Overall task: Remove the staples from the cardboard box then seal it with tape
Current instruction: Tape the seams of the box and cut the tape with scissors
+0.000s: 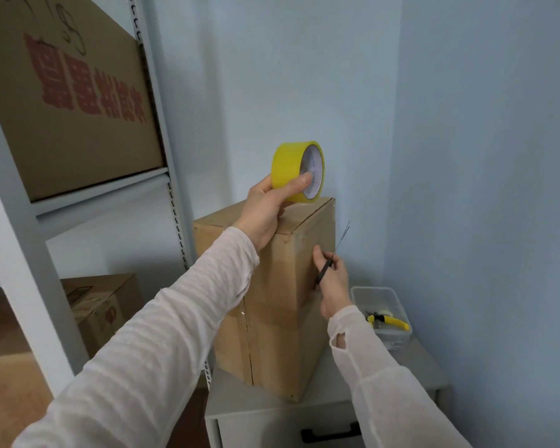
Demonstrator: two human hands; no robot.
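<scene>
A tall brown cardboard box (272, 318) stands upright on a grey cabinet. Clear tape runs along its front seam. My left hand (269, 208) holds a roll of yellow tape (298, 171) just above the box's top far edge. My right hand (332, 279) is at the box's right side, gripping a pair of scissors (328, 261) with a dark handle; the thin blades point up, blurred, next to the box's right face.
A clear plastic tub (392, 297) with yellow-handled pliers (388, 321) sits on the grey cabinet (272, 405) to the right. A metal shelf rack (162, 134) with large cardboard boxes stands at the left. Blue walls close in behind and to the right.
</scene>
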